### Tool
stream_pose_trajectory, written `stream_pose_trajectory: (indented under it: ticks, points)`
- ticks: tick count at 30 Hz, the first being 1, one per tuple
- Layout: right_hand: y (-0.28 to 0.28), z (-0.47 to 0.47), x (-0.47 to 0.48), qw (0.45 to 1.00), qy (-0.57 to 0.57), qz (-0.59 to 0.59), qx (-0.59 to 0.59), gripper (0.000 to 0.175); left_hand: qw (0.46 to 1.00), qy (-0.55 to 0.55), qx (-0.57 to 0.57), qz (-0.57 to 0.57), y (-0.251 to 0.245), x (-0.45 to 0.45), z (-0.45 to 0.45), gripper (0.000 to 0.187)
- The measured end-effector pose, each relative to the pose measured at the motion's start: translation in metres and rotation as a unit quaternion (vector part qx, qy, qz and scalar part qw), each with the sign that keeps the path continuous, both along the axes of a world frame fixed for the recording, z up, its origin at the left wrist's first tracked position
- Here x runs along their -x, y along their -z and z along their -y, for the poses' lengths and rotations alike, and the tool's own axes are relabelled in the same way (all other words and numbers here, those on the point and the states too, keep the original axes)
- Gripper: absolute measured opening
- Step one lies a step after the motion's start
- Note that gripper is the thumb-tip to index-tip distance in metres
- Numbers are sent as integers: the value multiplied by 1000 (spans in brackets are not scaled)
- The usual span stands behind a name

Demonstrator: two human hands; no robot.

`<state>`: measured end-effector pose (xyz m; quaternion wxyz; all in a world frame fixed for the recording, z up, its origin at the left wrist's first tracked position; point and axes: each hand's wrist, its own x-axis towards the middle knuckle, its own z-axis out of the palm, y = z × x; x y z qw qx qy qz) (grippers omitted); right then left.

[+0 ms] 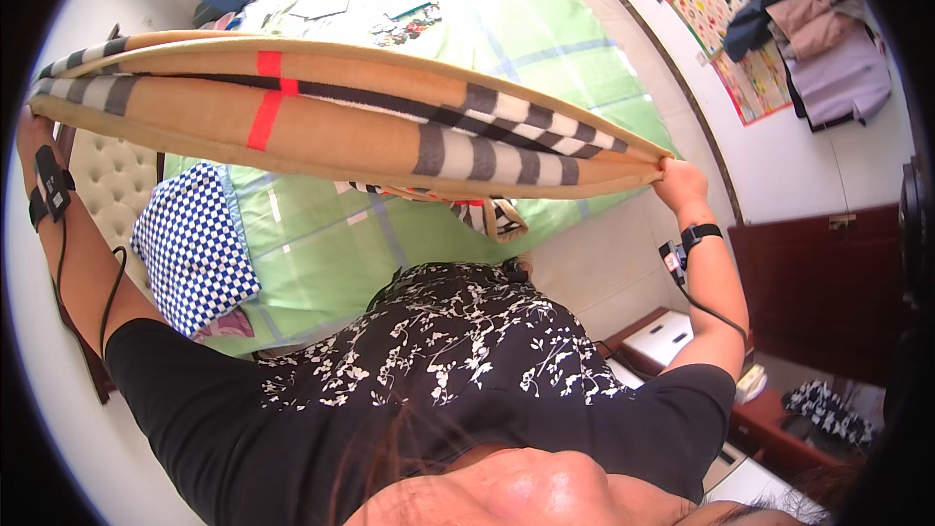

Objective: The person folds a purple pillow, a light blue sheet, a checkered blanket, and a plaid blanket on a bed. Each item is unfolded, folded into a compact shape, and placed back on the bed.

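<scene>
A tan fleece blanket (350, 117) with black, white and red checks hangs stretched between my raised hands, its top sagging into a long fold. My left hand (35, 121) grips one corner at the far left rim, where its fingers are mostly hidden. At the right, my right hand (684, 184) is closed around the opposite corner. Below the stretched part, a bunched piece of similar checked cloth (491, 219) shows near the bed's edge. The bed with its green plaid sheet (329, 292) lies in front of me, partly covered from view by the blanket.
A blue-and-white checkered pillow (197, 248) lies by the tufted headboard (109, 183). Farther back on the bed is a multicoloured pile of small items (409, 31). Clothes (833, 80) hang on the right wall beside posters (694, 7). Dark red wooden furniture (811, 277) stands at the right.
</scene>
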<state>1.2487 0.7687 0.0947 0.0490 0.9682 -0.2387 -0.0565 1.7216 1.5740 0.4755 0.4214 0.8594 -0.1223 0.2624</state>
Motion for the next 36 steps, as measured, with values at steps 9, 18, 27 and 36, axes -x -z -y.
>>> stream_pose_trajectory:
  ticks: [9,18,27,36]
  points:
    - [-100,318,-56,837,95,484,-238,26,888,-162,-386,190,13,146,87,38]
    - [-221,417,-85,656,-131,505,-545,40,977,-184,-68,82,48,245,97,42]
    - [-33,222,31,786,139,82,-597,29,887,-225,203,-348,278,439,112,29]
    - [209,200,257,643,505,-284,-501,30,514,-159,25,-842,513,670,94,42]
